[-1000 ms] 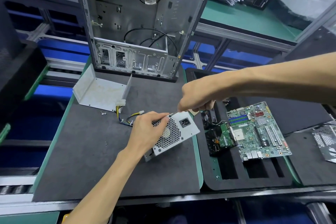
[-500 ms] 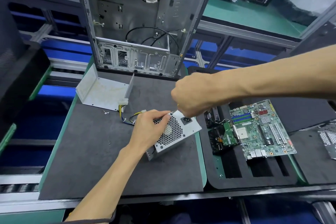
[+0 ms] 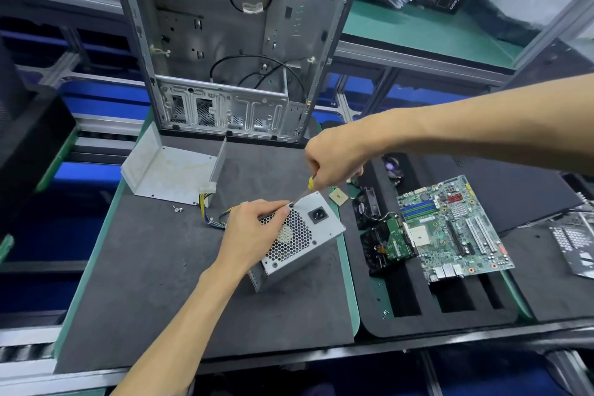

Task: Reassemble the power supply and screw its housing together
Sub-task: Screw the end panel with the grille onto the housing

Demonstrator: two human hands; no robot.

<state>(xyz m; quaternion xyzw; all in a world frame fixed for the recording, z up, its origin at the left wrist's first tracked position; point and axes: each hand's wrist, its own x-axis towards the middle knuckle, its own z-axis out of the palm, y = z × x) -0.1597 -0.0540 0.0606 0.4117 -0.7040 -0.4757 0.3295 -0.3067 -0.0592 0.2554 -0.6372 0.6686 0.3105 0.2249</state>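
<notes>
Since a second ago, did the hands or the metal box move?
Hardly. The right hand shifted a little left and up, keeping its grip on the screwdriver, tip at the same top corner of the power supply. The left hand stays curled over the power supply. The loose cover and motherboard stayed put.

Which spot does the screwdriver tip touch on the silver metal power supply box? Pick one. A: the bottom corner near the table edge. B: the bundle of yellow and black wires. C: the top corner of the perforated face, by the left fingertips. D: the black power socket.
C: the screwdriver held by the right hand meets the top corner of the silver metal power supply box, beside the left hand.
</notes>
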